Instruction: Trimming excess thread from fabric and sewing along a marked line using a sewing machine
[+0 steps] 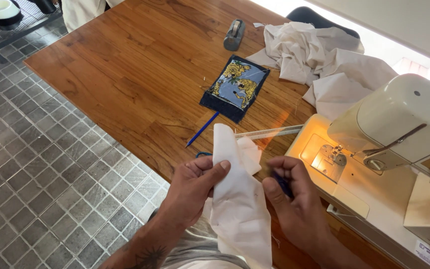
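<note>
Left hand [195,185] pinches white cloth strip [239,199] just left of the sewing machine [389,149]; right hand [294,197] closed on a small blue tool [283,185] — best keep cloth taut, strokes short.

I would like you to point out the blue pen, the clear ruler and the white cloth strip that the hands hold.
blue pen [202,129], head view, middle of its barrel.
clear ruler [269,132], head view, middle of its length.
white cloth strip [237,199], head view, broad part between the two hands.
</note>
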